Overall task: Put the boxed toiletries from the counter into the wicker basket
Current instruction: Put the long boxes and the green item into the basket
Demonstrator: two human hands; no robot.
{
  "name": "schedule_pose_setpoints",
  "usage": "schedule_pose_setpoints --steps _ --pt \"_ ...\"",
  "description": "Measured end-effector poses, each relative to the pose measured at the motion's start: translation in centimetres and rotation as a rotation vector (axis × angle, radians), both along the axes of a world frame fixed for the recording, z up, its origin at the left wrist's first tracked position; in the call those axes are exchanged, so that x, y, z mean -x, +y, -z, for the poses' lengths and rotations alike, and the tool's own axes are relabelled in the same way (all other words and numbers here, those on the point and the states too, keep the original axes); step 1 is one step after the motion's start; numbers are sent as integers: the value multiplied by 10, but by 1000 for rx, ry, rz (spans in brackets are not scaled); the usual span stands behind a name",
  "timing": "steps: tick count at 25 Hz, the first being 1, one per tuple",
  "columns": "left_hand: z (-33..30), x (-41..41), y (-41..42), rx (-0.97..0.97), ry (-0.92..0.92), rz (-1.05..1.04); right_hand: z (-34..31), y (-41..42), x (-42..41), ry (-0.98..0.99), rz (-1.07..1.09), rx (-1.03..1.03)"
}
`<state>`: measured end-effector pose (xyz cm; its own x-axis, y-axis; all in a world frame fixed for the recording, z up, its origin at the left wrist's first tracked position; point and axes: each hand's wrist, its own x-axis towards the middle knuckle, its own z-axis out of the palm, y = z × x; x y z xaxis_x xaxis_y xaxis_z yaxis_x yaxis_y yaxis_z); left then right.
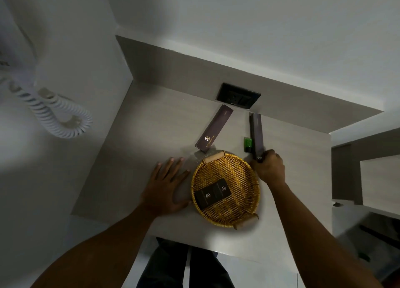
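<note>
Only the head cam here, so one angle. The round golden wicker basket (225, 188) sits on the pale grey desk (151, 123) with two small black boxes (213, 193) already lying inside. My right hand (269, 168) has its fingers (263, 158) closed around the near end of a long slim dark box (256, 134), just beside the basket rim. My left hand (165, 186) lies flat and spread on the desk, holding nothing, touching the basket's left side. Another long dark purple box (214, 128) still lies on the desk behind the basket, and there's a small green bottle (247, 143) by the held box. These look like light, stiff cardboard; I'd pinch mid-length so they don't tip.
</note>
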<state>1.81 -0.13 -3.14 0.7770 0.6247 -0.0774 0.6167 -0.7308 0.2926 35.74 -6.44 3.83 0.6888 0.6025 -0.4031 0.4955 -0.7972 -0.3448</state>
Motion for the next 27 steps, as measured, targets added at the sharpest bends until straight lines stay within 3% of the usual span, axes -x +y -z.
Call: schedule_pose_setpoints --steps 4,8,13,24,27 --pt "1 1 -1 10 -14 -9 -30 -23 -23 -107 20 -122" --pt "-1 1 -2 13 -5 -23 -65 -81 -38 -117 -241 -320" --pt "-3 1 -1 18 25 -9 -66 -121 -17 -42 -539 -199" --pt "-6 1 -2 22 6 -22 -50 -94 4 155 -611 -53" --pt "-4 1 -1 19 -15 -19 -64 -50 -5 58 -565 -156"
